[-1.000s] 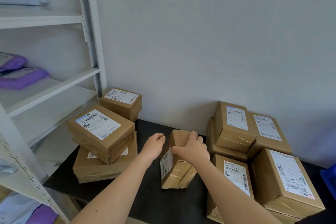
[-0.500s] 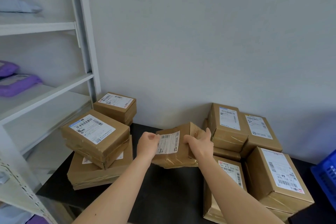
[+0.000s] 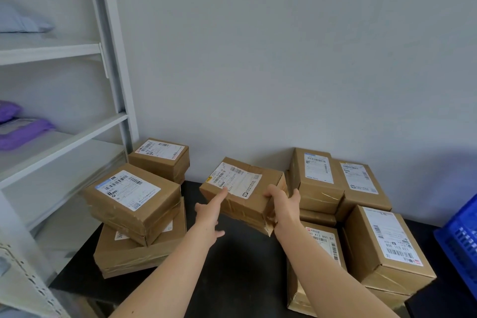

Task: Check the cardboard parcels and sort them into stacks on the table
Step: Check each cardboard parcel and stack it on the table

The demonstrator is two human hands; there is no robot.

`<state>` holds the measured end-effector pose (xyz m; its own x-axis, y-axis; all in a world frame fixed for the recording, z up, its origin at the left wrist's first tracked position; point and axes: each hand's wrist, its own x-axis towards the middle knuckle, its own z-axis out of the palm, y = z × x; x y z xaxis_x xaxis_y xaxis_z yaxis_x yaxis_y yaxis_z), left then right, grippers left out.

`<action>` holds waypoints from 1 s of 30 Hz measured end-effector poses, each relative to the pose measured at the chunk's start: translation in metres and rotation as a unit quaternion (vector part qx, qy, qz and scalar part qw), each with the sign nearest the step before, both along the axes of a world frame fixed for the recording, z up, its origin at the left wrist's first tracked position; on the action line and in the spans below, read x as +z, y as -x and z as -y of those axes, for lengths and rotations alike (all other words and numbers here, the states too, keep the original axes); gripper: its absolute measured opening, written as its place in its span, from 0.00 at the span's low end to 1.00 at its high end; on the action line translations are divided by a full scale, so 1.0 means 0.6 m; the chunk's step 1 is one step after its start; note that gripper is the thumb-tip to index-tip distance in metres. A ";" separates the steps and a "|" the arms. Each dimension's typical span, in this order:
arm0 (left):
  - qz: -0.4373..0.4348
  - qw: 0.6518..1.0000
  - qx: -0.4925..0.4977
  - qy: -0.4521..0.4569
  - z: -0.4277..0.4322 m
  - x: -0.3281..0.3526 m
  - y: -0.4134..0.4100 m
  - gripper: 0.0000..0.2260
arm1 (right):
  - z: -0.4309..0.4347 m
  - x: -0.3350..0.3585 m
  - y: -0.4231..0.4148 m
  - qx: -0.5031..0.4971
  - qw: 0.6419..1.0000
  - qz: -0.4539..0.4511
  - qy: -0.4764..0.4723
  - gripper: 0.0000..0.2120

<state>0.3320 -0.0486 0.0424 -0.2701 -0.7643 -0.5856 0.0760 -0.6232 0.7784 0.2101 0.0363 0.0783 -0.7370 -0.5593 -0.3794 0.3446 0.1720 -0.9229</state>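
Observation:
In the middle, above the black table (image 3: 240,266), is a brown cardboard parcel (image 3: 247,204) with its white label facing up. My right hand (image 3: 284,209) grips its near right corner, thumb on top and fingers round the side. My left hand (image 3: 209,217) is below the parcel's left end, with the straight index finger touching the label's lower edge. A stack of labelled parcels (image 3: 134,193) stands at the left, with one more parcel (image 3: 160,157) behind it. A group of several parcels (image 3: 316,175) stands at the right.
A white metal shelf unit (image 3: 113,59) stands at the left, holding purple mailer bags (image 3: 23,131). A blue plastic crate (image 3: 462,240) sits at the right edge. A grey wall runs close behind the table. A bare black strip of table lies between the two parcel groups.
The parcel stood on end on the table, then both hands lifted it and turned it label up. My left hand let go and now points a finger at the label.

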 end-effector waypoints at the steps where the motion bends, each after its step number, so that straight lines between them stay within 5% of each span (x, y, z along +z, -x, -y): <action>1: -0.017 1.000 -0.015 -0.014 -0.003 0.000 0.001 0.42 | -0.001 0.000 -0.002 0.001 1.000 0.013 0.009 0.46; 9: -0.105 0.994 0.004 -0.004 -0.021 0.004 0.007 0.35 | -0.019 -0.010 -0.013 0.048 0.996 0.069 0.023 0.39; 25: -0.142 0.973 -0.052 0.174 -0.058 0.089 0.057 0.20 | -0.092 0.076 0.048 0.088 0.992 -0.085 -0.015 0.10; 30: -0.174 0.961 -0.116 0.182 -0.100 0.126 0.111 0.16 | -0.144 0.120 0.101 0.098 0.989 -0.106 -0.021 0.13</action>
<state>0.2653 0.0117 0.1182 -0.5894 -0.7966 -0.1340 0.2635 -0.3464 0.9003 0.1496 0.1229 0.1502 -0.6811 -0.6872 -0.2527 0.0994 0.2552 -0.9618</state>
